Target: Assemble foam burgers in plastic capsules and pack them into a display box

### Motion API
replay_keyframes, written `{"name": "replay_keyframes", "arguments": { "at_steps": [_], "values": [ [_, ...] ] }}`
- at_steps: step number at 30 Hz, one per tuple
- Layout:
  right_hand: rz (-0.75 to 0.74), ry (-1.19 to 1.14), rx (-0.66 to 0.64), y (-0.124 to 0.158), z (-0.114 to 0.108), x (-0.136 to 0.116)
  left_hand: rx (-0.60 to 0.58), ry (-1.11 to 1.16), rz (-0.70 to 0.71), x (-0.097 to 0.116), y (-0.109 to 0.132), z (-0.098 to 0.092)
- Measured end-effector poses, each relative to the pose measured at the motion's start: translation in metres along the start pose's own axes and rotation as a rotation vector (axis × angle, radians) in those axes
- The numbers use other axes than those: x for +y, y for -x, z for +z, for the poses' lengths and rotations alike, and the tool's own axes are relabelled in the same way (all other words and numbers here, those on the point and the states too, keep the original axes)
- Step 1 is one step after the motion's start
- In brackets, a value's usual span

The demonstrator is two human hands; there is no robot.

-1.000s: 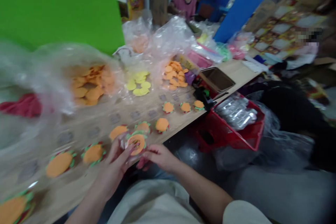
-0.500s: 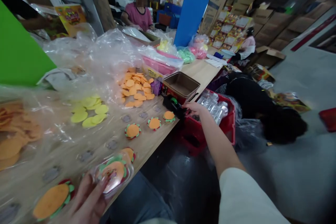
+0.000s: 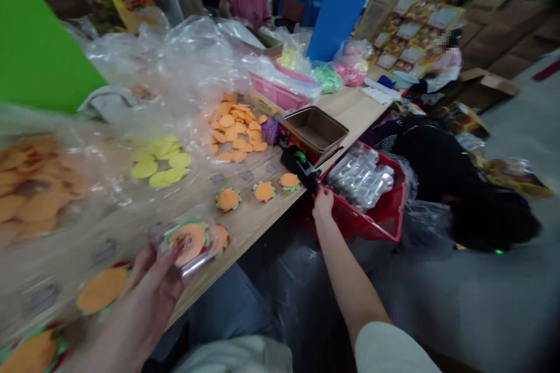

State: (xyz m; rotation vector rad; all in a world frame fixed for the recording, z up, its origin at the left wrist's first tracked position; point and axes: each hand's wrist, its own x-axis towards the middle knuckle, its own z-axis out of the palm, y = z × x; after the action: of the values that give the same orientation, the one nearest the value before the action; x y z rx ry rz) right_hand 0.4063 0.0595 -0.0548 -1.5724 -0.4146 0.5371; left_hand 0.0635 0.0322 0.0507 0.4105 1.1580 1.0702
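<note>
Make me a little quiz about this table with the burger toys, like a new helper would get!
1. True or false: the left hand holds a felt burger in clear wrap.
2. The basket by the right hand is: A blue, B red, C green?
3. Fill in: the plain discs left of the orange heap are ____.
Key: 1 true; 2 B; 3 yellow.

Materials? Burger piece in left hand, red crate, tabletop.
Burger piece: likely felt or foam, a matte orange disc with a green fringe, inside a glossy clear plastic shell.
Red crate: moulded plastic, smooth with a slight sheen.
Tabletop: wood or wood-look laminate, pale grain, matte.
</note>
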Motion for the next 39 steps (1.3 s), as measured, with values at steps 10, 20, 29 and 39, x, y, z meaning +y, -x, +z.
{"name": "replay_keyframes", "arguments": {
  "at_steps": [10, 20, 29, 39],
  "values": [
    [-0.016, -0.097, -0.953, 0.247, 0.086, -0.055, -0.111, 0.150, 0.176, 0.015, 0.014, -0.033],
    [0.050, -0.054, -1.009, 0.301, 0.119, -0.056, -0.077, 0.182, 0.305, 0.021, 0.031, -0.081],
    [-0.310, 0.309, -0.865, 0.310, 0.106, -0.042, -0.011, 0.257, 0.444, 0.034, 0.042, -0.101],
    [0.181, 0.073, -1.103, 0.354, 0.143, -0.059, 0.185, 0.225, 0.629, 0.029, 0.049, -0.120]
  ]
}}
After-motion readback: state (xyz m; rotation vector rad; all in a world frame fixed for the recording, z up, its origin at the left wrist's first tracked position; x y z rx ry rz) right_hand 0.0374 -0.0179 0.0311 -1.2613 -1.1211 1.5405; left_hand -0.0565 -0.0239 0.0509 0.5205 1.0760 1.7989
